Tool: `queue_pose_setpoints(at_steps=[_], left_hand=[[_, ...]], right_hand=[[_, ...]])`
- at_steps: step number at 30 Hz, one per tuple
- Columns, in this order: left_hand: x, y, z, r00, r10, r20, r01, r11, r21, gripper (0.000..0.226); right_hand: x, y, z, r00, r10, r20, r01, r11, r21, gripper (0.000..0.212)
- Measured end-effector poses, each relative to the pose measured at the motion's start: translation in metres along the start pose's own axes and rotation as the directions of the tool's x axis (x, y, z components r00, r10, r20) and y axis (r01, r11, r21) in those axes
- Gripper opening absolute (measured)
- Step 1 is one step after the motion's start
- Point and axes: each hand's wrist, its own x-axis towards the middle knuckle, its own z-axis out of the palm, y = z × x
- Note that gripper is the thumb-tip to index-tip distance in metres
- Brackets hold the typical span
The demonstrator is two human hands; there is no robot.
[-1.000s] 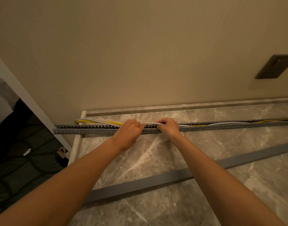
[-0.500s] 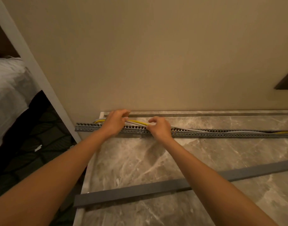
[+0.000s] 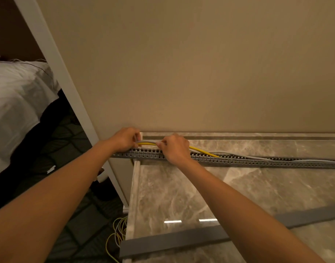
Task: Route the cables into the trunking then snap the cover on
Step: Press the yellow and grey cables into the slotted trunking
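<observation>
A long grey slotted trunking (image 3: 238, 161) lies on the marble table (image 3: 181, 196), parallel to the beige wall. A yellow cable (image 3: 202, 151) and white cables (image 3: 261, 157) run along it and rise out of it near its left end. My left hand (image 3: 125, 139) pinches the cables at the trunking's left end. My right hand (image 3: 175, 148) grips the same cables a short way to the right, just above the slots. The flat grey cover (image 3: 174, 242) lies apart, across the near side of the table, partly hidden by my right forearm.
The table's left edge (image 3: 132, 196) drops to a dark patterned floor, where loose yellow and white cable (image 3: 116, 236) hangs in loops. A white door frame (image 3: 54, 61) slants up on the left, with a white bed (image 3: 15, 95) beyond it.
Both hands have slid left along the trunking to its left end, still pinching the cables. My view has swung left and down, so the bed and the floor cables now show.
</observation>
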Motion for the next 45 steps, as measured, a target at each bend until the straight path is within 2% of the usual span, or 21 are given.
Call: queue_pose_setpoints(at_steps=[3, 6, 8, 10, 13, 17, 20, 23, 27, 33, 39, 45], left_hand=[[0.004, -0.012, -0.005, 0.995, 0.012, 0.098, -0.011, 1.000, -0.017, 0.013], [0.007, -0.021, -0.010, 0.979, 0.022, 0.201, -0.017, 0.999, -0.029, 0.025], [0.010, -0.025, -0.011, 0.978, 0.047, 0.201, -0.038, 0.998, -0.051, 0.021], [0.013, -0.030, -0.010, 0.988, 0.060, 0.142, -0.048, 0.995, -0.085, 0.010], [0.015, -0.037, -0.007, 0.996, 0.092, 0.022, -0.088, 0.988, -0.130, 0.027], [0.006, -0.043, -0.002, 0.976, 0.145, -0.159, -0.163, 0.981, -0.107, 0.026], [-0.001, -0.048, -0.002, 0.958, 0.185, -0.217, -0.219, 0.965, -0.145, 0.026], [-0.008, -0.049, -0.003, 0.945, 0.202, -0.258, -0.252, 0.951, -0.180, 0.029], [-0.015, -0.051, 0.002, 0.913, 0.256, -0.317, -0.297, 0.951, -0.088, 0.033], [-0.028, -0.053, -0.005, 0.915, 0.287, -0.285, -0.321, 0.944, -0.079, 0.024], [-0.039, -0.055, -0.012, 0.924, 0.308, -0.226, -0.307, 0.951, 0.037, 0.005], [-0.040, -0.048, -0.018, 0.934, 0.313, -0.171, -0.262, 0.927, 0.268, 0.018]], right_hand=[[0.005, -0.011, 0.005, 0.998, 0.026, 0.054, -0.024, 0.999, -0.039, 0.047], [0.010, -0.015, 0.007, 0.993, 0.098, 0.064, -0.096, 0.995, -0.031, 0.047], [0.012, -0.015, 0.009, 0.991, 0.125, 0.055, -0.123, 0.992, -0.032, 0.048], [0.013, -0.014, 0.010, 0.988, 0.146, 0.047, -0.146, 0.989, -0.021, 0.049], [0.016, -0.013, 0.010, 0.981, 0.185, 0.061, -0.186, 0.982, 0.019, 0.048], [0.020, -0.014, 0.007, 0.973, 0.224, 0.054, -0.229, 0.969, 0.094, 0.041], [0.020, -0.012, 0.003, 0.977, 0.211, 0.010, -0.211, 0.969, 0.131, 0.022], [0.018, -0.005, 0.005, 0.979, 0.199, -0.033, -0.189, 0.964, 0.189, 0.017], [0.016, 0.004, 0.003, 0.976, 0.214, -0.048, -0.197, 0.953, 0.231, 0.030], [0.014, 0.008, 0.003, 0.980, 0.188, -0.062, -0.169, 0.958, 0.231, 0.040], [0.012, 0.010, 0.006, 0.980, 0.180, -0.088, -0.153, 0.956, 0.251, 0.020], [0.005, 0.010, 0.005, 0.979, 0.151, -0.136, -0.102, 0.943, 0.317, 0.018]])
